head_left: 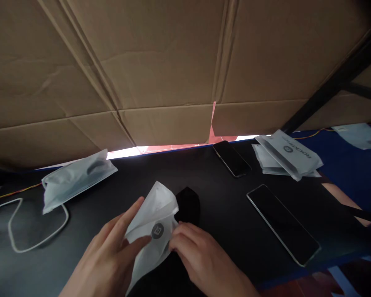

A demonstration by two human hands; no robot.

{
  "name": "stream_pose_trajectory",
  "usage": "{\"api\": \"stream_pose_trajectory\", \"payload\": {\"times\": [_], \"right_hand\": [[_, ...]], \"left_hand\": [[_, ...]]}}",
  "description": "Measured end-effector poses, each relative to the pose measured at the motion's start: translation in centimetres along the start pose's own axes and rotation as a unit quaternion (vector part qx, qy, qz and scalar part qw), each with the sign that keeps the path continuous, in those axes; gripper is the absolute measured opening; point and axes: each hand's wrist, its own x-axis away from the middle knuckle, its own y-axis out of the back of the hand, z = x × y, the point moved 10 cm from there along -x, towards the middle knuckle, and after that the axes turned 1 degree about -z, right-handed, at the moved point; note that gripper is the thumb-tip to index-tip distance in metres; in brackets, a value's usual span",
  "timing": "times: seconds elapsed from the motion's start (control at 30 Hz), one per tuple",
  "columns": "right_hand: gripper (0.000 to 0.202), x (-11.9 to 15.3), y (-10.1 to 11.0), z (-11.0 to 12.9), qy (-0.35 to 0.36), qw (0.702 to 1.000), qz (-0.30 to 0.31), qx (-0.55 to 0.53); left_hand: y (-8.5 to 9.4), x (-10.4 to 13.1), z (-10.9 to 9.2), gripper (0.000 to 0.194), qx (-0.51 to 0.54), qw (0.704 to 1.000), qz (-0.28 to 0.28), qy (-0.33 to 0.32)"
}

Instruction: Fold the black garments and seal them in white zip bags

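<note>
A white translucent pouch point(154, 251) with a round dark logo stands tilted between my hands at the front of the black table. My left hand point(111, 247) holds its left side, thumb on the front near the logo and fingers along the left edge. The curled fingers of my right hand point(198, 255) pinch the pouch's right edge. Black fabric point(188, 204) shows just behind the pouch, and more dark material lies below it. Whatever the pouch contains is hidden.
Two dark phones point(231, 159) point(282, 225) lie to the right. Behind them is a stack of white pouches point(290, 152). A filled pouch point(77, 177) and a white cable point(12, 231) are at the left. Cardboard point(160, 62) walls the back; a black bar point(321, 90) slants at the right.
</note>
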Motion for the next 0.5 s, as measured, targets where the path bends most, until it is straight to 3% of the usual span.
{"api": "stream_pose_trajectory", "payload": {"times": [0.07, 0.2, 0.37, 0.43, 0.5], "right_hand": [[0.028, -0.1, 0.2, 0.2, 0.009, 1.0, -0.014, 0.005], [0.025, -0.7, 0.1, 1.0, 0.033, 0.999, -0.011, 0.034], [0.026, 0.2, -1.1, 1.3, 0.057, 0.997, 0.02, 0.057], [0.025, 1.4, -0.6, 1.2, 0.056, 0.997, -0.013, 0.055], [0.02, 2.3, 1.2, 1.0, 0.054, 0.993, -0.084, 0.061]], "left_hand": [[0.2, -0.1, 0.2, 0.032, -0.033, 0.999, -0.009, 0.001], [0.0, 0.4, 1.4, 0.033, -0.033, 0.996, -0.006, 0.078], [0.3, 0.7, 1.6, 0.034, -0.024, 0.997, -0.02, 0.072], [0.8, 0.4, 1.4, 0.036, -0.038, 0.997, -0.032, 0.055], [1.1, -0.2, 0.6, 0.045, -0.052, 0.998, -0.034, 0.027]]}}
